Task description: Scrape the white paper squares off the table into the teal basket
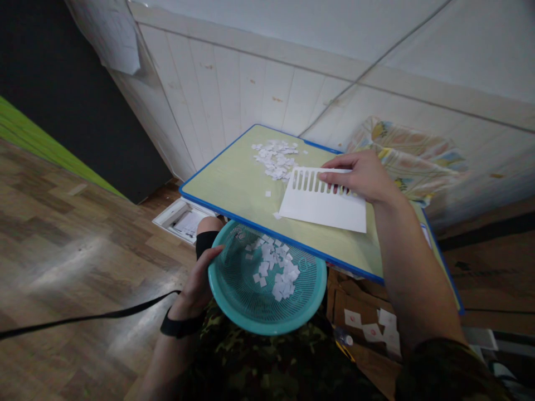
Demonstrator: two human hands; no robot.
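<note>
My left hand (204, 278) grips the left rim of a turquoise plastic colander (229, 312), which sits over my lap just under the table's front edge. Several small white paper squares (273, 262) lie inside it. My right hand (359, 174) pinches the slotted upper edge of a white flat sheet (321, 210), held tilted over the pale yellow table (225, 178). Beyond the sheet's left side is a heap of small paper pieces (276, 159). One loose square (268, 194) lies alone nearer the front, and another touches the sheet's lower left corner.
A patterned cloth-lined basket (401, 150) stands behind the table by the white panelled wall (234, 83). Below right, white cards with red marks (371, 332) lie on brown cardboard. A white tray (181, 220) rests on the wooden floor at left, near a dark cabinet (96, 100).
</note>
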